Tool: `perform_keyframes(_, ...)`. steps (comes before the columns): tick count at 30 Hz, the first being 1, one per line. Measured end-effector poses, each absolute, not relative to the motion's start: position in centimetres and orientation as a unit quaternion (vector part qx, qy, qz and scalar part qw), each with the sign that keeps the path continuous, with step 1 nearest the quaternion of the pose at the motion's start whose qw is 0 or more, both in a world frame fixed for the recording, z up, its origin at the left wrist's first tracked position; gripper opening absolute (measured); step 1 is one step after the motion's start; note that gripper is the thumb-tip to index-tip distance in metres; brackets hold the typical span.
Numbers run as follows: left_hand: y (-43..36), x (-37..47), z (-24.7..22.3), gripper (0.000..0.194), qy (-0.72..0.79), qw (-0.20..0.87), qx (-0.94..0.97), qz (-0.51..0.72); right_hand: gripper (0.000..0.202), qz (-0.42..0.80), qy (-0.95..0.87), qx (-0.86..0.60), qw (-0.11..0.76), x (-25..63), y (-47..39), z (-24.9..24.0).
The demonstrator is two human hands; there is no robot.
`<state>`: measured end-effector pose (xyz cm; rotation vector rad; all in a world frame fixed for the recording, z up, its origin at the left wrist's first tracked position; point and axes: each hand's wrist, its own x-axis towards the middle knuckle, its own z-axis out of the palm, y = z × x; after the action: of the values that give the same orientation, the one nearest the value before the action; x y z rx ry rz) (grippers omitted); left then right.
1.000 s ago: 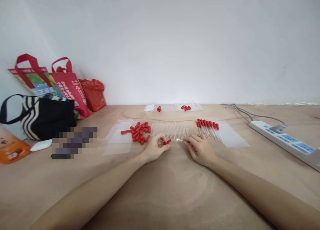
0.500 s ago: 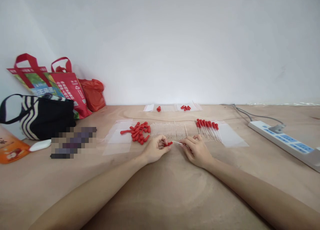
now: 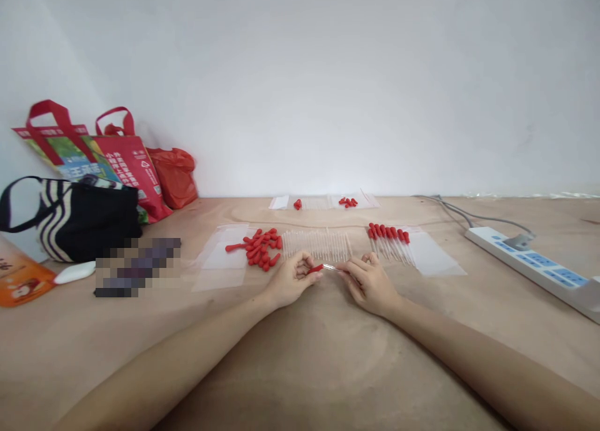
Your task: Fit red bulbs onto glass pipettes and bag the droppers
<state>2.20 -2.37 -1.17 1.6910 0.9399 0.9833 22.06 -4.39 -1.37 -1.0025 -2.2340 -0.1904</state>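
Observation:
My left hand [image 3: 291, 281] pinches a red rubber dropper bulb [image 3: 315, 269] between thumb and fingers. A thin clear dropper tube [image 3: 330, 267] is held in the fingertips of my right hand [image 3: 371, 286]. The tube's end meets the open end of the bulb; whether it sits inside I cannot tell. Just beyond my hands lies a row of clear tubes [image 3: 314, 244]. Loose red bulbs [image 3: 259, 247] form a pile to the left. On the right, several droppers with red bulbs on their tubes [image 3: 389, 234] lie side by side.
Clear plastic bags [image 3: 222, 259] lie left, with another bag [image 3: 435, 253] at right. Small red bulbs [image 3: 348, 202] and tubes rest near the wall. A power strip [image 3: 534, 262] stands right. Shopping bags [image 3: 134, 168] and a black bag [image 3: 94, 218] crowd the left.
The bulb and tube have shifted slightly between my fingers, and the bulb now lines up more with the tube. Both hands stay in nearly the same place.

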Motion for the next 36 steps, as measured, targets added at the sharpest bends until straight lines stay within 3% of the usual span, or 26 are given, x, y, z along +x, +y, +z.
perform_keyframes(11,-3.1,2.1,-0.3,0.017,0.39,0.366,0.772,0.343,0.021,-0.005,-0.887,-0.335,0.318,22.8,-3.9,-1.3)
perform_keyframes(18,-3.6,2.2,0.4,0.017,0.392,0.232,0.841,0.291,0.033,-0.069,-0.901,-0.314,0.293,22.8,-4.0,-0.7)
perform_keyframes(23,-3.9,2.2,0.4,0.017,0.356,0.176,0.876,0.273,0.026,-0.064,-0.902,-0.31,0.294,22.5,-4.4,-0.7)
perform_keyframes(36,-4.6,2.1,0.5,0.014,0.28,0.121,0.909,0.284,0.021,0.118,-0.882,-0.37,0.267,21.3,-5.3,-0.7)
